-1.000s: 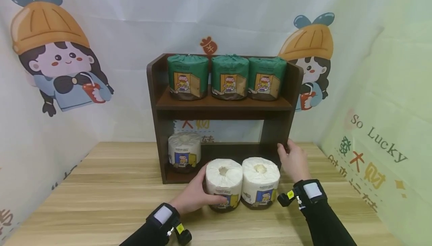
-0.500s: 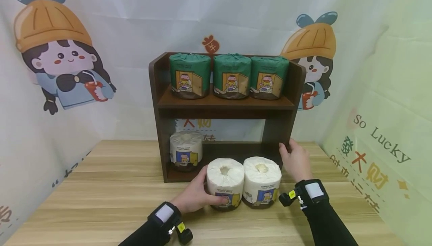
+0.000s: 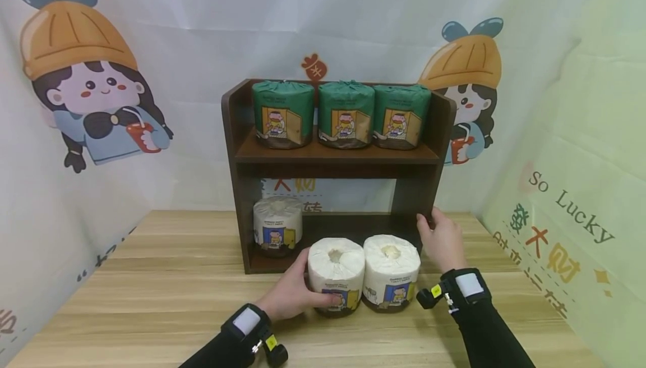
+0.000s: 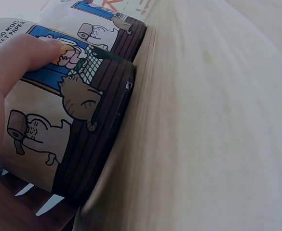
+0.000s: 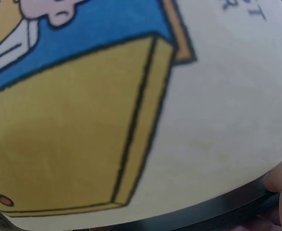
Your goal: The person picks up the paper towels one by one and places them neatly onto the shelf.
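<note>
Two white-wrapped toilet rolls stand upright side by side on the table, in front of a dark brown shelf [image 3: 333, 153]. My left hand [image 3: 289, 296] grips the left toilet roll [image 3: 336, 267], its thumb across the printed front; the left wrist view shows this roll [image 4: 39, 130] with its base at the wood. Beside it, the right toilet roll [image 3: 391, 272] has no fingers around it and fills much of the right wrist view. My right hand [image 3: 445, 242] holds the front edge of the shelf's right side panel, thumb on the inner side; its other fingers are largely hidden.
Another white toilet roll [image 3: 277, 228] stands at the left of the lower shelf. Three green-wrapped rolls [image 3: 345, 114] line the upper shelf. Bare wooden tabletop [image 3: 151, 289] lies to the left. A printed cloth [image 3: 202, 76] hangs behind and at the sides.
Both hands and the rolls hold their places; only the head view has shifted very slightly.
</note>
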`<state>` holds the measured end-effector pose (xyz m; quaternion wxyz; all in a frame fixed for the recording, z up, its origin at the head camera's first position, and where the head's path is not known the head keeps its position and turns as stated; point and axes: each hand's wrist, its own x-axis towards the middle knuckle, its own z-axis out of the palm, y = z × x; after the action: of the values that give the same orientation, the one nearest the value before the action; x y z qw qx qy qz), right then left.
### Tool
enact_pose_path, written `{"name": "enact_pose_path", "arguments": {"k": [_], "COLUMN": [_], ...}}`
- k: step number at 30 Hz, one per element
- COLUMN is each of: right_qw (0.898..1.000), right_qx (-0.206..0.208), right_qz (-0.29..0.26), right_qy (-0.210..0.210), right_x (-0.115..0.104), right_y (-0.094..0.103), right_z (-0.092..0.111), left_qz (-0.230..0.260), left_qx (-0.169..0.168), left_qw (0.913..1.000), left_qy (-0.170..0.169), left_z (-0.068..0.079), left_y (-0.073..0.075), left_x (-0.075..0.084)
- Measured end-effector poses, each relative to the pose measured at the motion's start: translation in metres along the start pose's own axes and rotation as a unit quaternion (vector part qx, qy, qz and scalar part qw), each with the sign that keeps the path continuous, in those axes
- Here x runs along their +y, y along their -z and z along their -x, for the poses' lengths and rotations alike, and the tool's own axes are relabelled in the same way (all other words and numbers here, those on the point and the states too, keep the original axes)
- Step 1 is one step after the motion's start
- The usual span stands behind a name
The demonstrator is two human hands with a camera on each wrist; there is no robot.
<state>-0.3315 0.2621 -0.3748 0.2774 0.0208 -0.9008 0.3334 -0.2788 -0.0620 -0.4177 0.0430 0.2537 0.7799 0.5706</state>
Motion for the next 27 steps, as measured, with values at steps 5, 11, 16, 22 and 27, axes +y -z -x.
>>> {"name": "enact_pose_path", "arguments": {"k": [5,11,16,22,27], "right_qw": [1.0,1.0,1.0,1.0,1.0], "right_qx": [0.001,-0.003,-0.003,-0.004,-0.004], "right_qz": [0.002,-0.001,-0.002,0.0,0.0], "right_qy": [0.001,-0.003,-0.004,-0.004,-0.006], "right_x": [0.0005,0.0003,0.0,-0.0004,-0.0005], "right_y": [-0.0008,-0.0011,-0.0009,-0.0003,-0.0004], "right_z": [0.0,-0.0002,0.0,0.0002,-0.0003], "left_qz": [-0.005,-0.008,-0.009,0.01,0.036], "left_qx": [0.001,0.0,0.001,0.003,-0.001], "left_qw": [1.0,0.9999,0.9999,0.9995,0.9986], "left_qy": [-0.004,-0.011,-0.014,-0.03,-0.039], "left_z": [0.0001,0.0019,0.0028,0.0027,0.0012], "left_y": [0.0007,0.0017,0.0033,0.0061,0.0098], "left_x": [-0.0034,-0.0036,-0.0043,-0.0028,-0.0006]}}
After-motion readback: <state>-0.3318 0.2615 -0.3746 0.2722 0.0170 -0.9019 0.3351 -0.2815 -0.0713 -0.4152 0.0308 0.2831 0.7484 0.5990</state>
